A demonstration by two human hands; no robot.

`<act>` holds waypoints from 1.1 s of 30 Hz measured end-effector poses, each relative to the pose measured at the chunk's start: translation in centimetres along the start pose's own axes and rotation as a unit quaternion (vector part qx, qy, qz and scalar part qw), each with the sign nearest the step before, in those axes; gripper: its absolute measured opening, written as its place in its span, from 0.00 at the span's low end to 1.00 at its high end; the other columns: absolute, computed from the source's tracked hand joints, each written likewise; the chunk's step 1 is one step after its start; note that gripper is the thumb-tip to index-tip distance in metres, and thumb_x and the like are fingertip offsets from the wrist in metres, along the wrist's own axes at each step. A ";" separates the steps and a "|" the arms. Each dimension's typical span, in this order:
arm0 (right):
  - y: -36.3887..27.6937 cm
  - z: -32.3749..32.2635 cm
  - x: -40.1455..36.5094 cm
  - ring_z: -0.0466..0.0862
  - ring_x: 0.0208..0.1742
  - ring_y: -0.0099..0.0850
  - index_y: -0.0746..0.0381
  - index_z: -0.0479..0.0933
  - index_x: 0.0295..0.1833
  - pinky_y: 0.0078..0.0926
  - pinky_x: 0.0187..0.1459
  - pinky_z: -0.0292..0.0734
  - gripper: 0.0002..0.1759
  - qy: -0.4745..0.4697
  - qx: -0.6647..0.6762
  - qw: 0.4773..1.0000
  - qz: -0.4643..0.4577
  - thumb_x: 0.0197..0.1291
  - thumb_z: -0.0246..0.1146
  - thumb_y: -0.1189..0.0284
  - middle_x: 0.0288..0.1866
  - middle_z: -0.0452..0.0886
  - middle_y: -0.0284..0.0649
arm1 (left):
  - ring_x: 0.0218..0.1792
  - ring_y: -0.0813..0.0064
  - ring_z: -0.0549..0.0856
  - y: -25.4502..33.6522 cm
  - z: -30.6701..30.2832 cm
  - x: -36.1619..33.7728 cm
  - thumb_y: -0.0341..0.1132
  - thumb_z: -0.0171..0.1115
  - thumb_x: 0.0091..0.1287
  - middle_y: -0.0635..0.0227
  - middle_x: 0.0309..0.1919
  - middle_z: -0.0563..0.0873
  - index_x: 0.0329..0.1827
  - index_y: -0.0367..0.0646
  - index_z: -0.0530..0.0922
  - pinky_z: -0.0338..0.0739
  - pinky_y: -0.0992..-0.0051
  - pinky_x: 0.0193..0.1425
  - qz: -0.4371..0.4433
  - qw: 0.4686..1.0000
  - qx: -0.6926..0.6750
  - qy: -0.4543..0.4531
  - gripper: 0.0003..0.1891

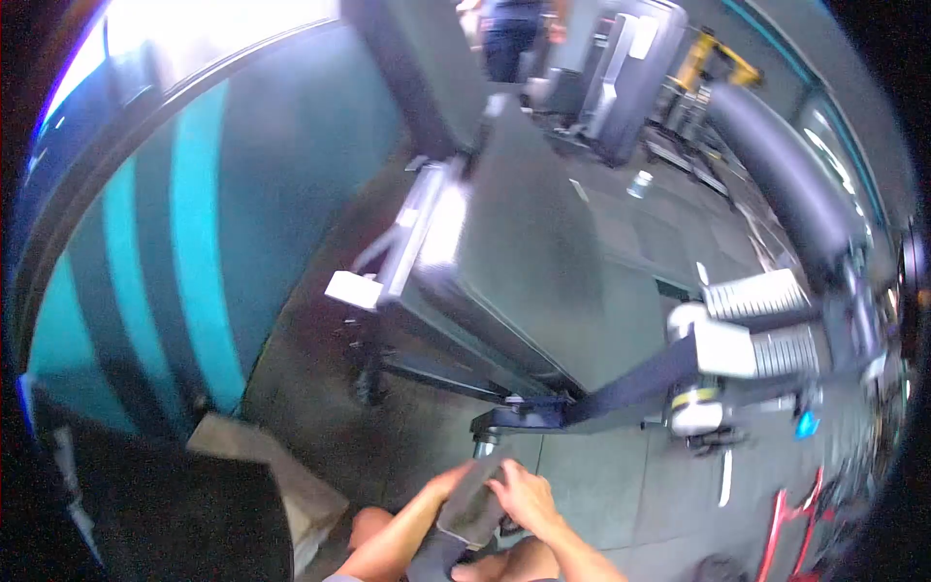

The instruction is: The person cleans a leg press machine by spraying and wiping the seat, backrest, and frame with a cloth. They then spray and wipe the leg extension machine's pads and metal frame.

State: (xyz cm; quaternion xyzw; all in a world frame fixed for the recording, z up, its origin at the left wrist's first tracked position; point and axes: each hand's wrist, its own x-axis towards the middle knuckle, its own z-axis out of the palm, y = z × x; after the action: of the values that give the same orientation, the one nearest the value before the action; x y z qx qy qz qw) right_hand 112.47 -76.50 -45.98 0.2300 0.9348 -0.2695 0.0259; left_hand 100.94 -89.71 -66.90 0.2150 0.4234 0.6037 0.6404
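Observation:
At the bottom centre, a dark grey pad or folded cloth [475, 509] lies between my hands, just above my lap. My left hand [452, 482] is closed along its left edge, the fingers partly hidden behind it. My right hand [525, 495] grips its upper right side, thumb and fingers curled onto it. Just beyond my hands stands the metal post [485, 443] of a gym machine, under a dark frame beam [529, 415]. The image is slightly blurred, so the exact kind of object is hard to tell.
A large dark machine panel [533, 252] rises ahead. To the right are a padded roller [786, 175] and white ribbed plates [756, 296]. A wall with teal stripes [199, 242] is at left, a box [262, 466] below it. A person [511, 39] stands far back.

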 end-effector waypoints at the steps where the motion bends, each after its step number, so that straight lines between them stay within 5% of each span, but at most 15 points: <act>1: -1.1 -2.4 -1.6 0.85 0.40 0.58 0.63 0.71 0.51 0.53 0.41 0.80 0.21 -0.035 0.011 0.997 0.067 0.65 0.63 0.57 0.42 0.84 0.57 | 0.64 0.72 0.75 -0.3 2.5 -1.2 0.43 0.57 0.73 0.65 0.67 0.77 0.72 0.39 0.70 0.65 0.69 0.73 -0.013 0.999 -0.051 0.013 0.27; 3: -2.3 -5.5 -5.6 0.83 0.40 0.62 0.65 0.72 0.53 0.57 0.43 0.77 0.21 0.012 0.046 0.994 0.101 0.60 0.67 0.64 0.36 0.83 0.59 | 0.64 0.73 0.74 0.7 7.8 -4.2 0.43 0.55 0.75 0.66 0.67 0.77 0.73 0.39 0.69 0.64 0.69 0.73 -0.018 0.992 -0.120 0.030 0.27; 6: -4.8 -10.9 -10.7 0.83 0.40 0.61 0.65 0.73 0.51 0.52 0.41 0.78 0.23 0.045 0.031 0.999 0.001 0.55 0.71 0.65 0.36 0.84 0.59 | 0.63 0.76 0.75 8.3 16.9 -8.8 0.42 0.55 0.75 0.68 0.65 0.79 0.70 0.39 0.72 0.65 0.70 0.72 -0.003 0.994 -0.110 0.013 0.24; 8: -9.7 -18.0 -12.5 0.80 0.48 0.63 0.64 0.72 0.56 0.53 0.48 0.75 0.20 -0.062 0.060 0.995 0.053 0.66 0.62 0.63 0.46 0.82 0.61 | 0.62 0.78 0.75 14.5 22.3 -11.6 0.40 0.54 0.76 0.69 0.63 0.80 0.68 0.39 0.74 0.66 0.71 0.71 0.012 0.996 -0.093 0.001 0.22; 10: -11.5 -22.1 -13.6 0.77 0.56 0.61 0.63 0.70 0.62 0.51 0.54 0.74 0.32 -0.112 0.064 0.991 0.031 0.58 0.69 0.56 0.55 0.79 0.58 | 0.61 0.80 0.75 19.7 26.8 -14.5 0.39 0.54 0.76 0.71 0.61 0.81 0.67 0.39 0.76 0.66 0.72 0.70 0.035 0.998 -0.060 0.006 0.21; 11: -12.0 -23.9 -14.3 0.76 0.60 0.60 0.62 0.69 0.64 0.51 0.57 0.73 0.38 -0.137 0.063 0.988 0.020 0.54 0.73 0.52 0.59 0.77 0.57 | 0.59 0.81 0.75 21.2 28.6 -15.7 0.38 0.54 0.76 0.72 0.59 0.82 0.65 0.40 0.78 0.69 0.73 0.67 0.064 0.997 -0.038 0.035 0.19; 15: -16.8 -28.5 -14.0 0.84 0.41 0.59 0.66 0.76 0.44 0.47 0.42 0.78 0.21 -0.122 0.084 0.974 -0.170 0.50 0.75 0.67 0.35 0.84 0.57 | 0.59 0.80 0.75 27.5 34.5 -22.3 0.45 0.62 0.72 0.71 0.57 0.83 0.65 0.40 0.77 0.69 0.72 0.67 0.097 0.981 -0.036 0.166 0.24; 18: -23.3 -32.3 -13.5 0.83 0.40 0.59 0.66 0.76 0.40 0.48 0.41 0.78 0.18 -0.157 0.075 0.943 -0.284 0.52 0.74 0.66 0.37 0.83 0.56 | 0.60 0.78 0.77 20.4 31.4 -23.3 0.47 0.64 0.70 0.70 0.56 0.83 0.65 0.43 0.77 0.67 0.71 0.71 0.209 0.942 -0.007 0.263 0.25; 20: -29.2 -35.6 -13.4 0.85 0.41 0.55 0.69 0.77 0.43 0.40 0.44 0.79 0.18 -0.165 0.093 0.915 -0.356 0.48 0.74 0.72 0.37 0.84 0.57 | 0.63 0.75 0.77 28.3 37.4 -31.6 0.46 0.67 0.68 0.66 0.59 0.83 0.67 0.42 0.76 0.65 0.69 0.74 0.403 0.854 0.062 0.323 0.28; 21: -31.1 -36.5 -13.0 0.85 0.42 0.53 0.70 0.77 0.43 0.40 0.45 0.78 0.18 -0.152 0.097 0.902 -0.392 0.49 0.73 0.73 0.37 0.84 0.57 | 0.64 0.74 0.77 28.3 38.6 -34.0 0.46 0.66 0.68 0.64 0.60 0.83 0.68 0.42 0.75 0.66 0.68 0.73 0.377 0.825 0.045 0.419 0.28; 24: -39.9 -40.4 -13.7 0.85 0.43 0.51 0.72 0.77 0.44 0.38 0.48 0.77 0.17 -0.029 0.086 0.843 -0.531 0.51 0.71 0.75 0.38 0.83 0.57 | 0.63 0.70 0.80 24.6 42.0 -41.8 0.47 0.59 0.74 0.61 0.60 0.84 0.69 0.43 0.75 0.71 0.67 0.70 0.207 0.755 0.003 0.623 0.25; 26: -44.9 -40.5 -12.1 0.82 0.39 0.59 0.72 0.77 0.43 0.46 0.42 0.76 0.16 0.054 0.123 0.778 -0.613 0.52 0.71 0.74 0.35 0.81 0.59 | 0.59 0.67 0.84 16.5 43.4 -46.1 0.49 0.61 0.72 0.59 0.55 0.87 0.65 0.42 0.78 0.75 0.67 0.67 0.154 0.699 -0.072 0.695 0.25; 28: -51.1 -41.3 -12.8 0.82 0.40 0.60 0.71 0.77 0.45 0.47 0.43 0.76 0.16 0.065 0.123 0.764 -0.630 0.55 0.70 0.72 0.37 0.82 0.59 | 0.57 0.63 0.86 9.3 47.5 -49.7 0.52 0.62 0.68 0.57 0.52 0.88 0.60 0.42 0.82 0.77 0.66 0.65 0.000 0.611 -0.040 0.790 0.26; 30: -56.5 -40.2 -12.5 0.83 0.43 0.60 0.70 0.77 0.47 0.46 0.44 0.78 0.17 0.081 0.093 0.745 -0.655 0.59 0.69 0.69 0.41 0.83 0.60 | 0.57 0.58 0.85 -1.6 50.5 -51.8 0.55 0.63 0.65 0.55 0.53 0.88 0.58 0.43 0.83 0.77 0.64 0.65 -0.128 0.545 -0.056 0.827 0.28; 33: -63.6 -36.0 -10.6 0.83 0.50 0.58 0.68 0.78 0.54 0.46 0.52 0.77 0.24 0.090 0.035 0.770 -0.631 0.62 0.67 0.60 0.48 0.84 0.59 | 0.56 0.57 0.86 -14.5 59.3 -50.5 0.53 0.61 0.65 0.56 0.53 0.88 0.56 0.45 0.85 0.78 0.63 0.64 -0.184 0.463 -0.171 0.850 0.25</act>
State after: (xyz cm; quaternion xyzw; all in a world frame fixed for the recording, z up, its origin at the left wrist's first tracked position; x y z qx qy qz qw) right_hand 96.45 -109.99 17.91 -0.3880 0.8575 -0.2358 -0.2421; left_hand 161.44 -126.56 -31.47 -0.6010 0.6769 0.4164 0.0848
